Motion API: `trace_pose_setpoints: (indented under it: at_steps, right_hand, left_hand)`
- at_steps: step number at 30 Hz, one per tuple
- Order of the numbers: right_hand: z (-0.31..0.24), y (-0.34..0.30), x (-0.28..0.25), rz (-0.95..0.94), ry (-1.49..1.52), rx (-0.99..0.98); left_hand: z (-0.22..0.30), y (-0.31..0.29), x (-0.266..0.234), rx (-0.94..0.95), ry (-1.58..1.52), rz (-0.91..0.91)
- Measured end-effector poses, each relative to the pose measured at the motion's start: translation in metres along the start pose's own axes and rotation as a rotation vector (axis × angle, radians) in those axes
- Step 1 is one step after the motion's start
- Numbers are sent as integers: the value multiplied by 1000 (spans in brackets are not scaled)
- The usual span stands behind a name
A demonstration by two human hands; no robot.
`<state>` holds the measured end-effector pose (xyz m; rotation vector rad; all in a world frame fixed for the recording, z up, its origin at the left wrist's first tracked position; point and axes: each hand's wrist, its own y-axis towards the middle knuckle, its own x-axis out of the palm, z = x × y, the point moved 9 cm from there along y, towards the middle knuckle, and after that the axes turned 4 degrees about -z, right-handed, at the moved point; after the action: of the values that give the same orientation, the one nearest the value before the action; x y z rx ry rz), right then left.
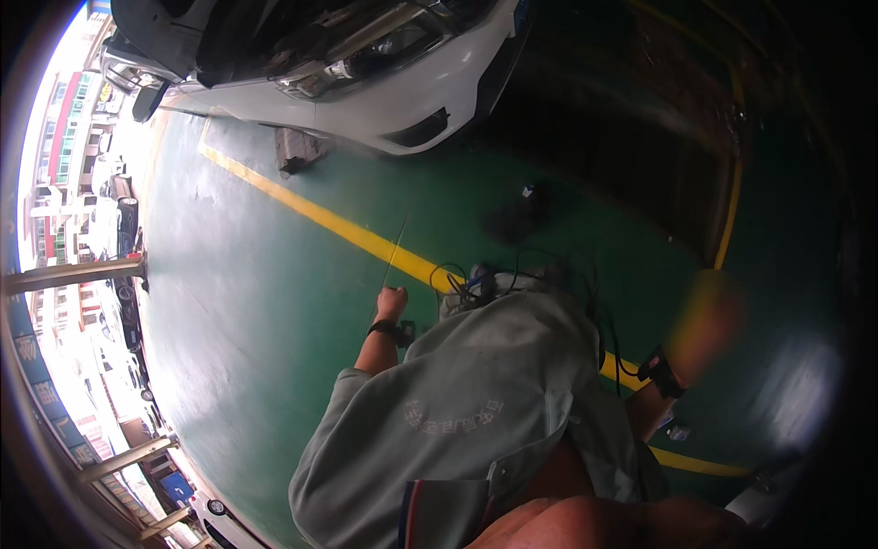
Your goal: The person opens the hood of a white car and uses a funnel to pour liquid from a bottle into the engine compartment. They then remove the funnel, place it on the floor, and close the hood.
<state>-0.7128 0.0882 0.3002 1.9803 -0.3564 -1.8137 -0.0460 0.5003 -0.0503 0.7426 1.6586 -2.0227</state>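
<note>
Seemingly mid-work, the left hand (390, 303) is gripping a rod (395, 251), nothing showing finished, the right hand (708, 322) blurring, fingers unreadable.

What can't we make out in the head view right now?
Right hand, head view: motion blur hides the fingers and whether it holds anything.
Thin rod, head view: the left hand covers the gripped part.
White car, head view: upper edge cuts it off.
Black cables, head view: grey shirt hides part of them.
</note>
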Motion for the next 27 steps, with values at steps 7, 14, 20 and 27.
trace_pose_setpoints:
  at_steps: [7, 14, 20, 27]
  right_hand:
    - [-55, 1, 1, -5, 140, -21]
    - [-80, 6, -12, 4, 738, 264]
    - [-110, -3, -20, -45, 986, 503]
    - [-112, -17, -18, -60, 1067, 534]
  left_hand:
    - [-64, 8, 11, -57, -97, 9]
    - [-123, 8, 30, -144, -174, -31]
    - [-133, 3, 33, -164, -194, -53]
    - [-120, 11, 10, -125, -169, -19]
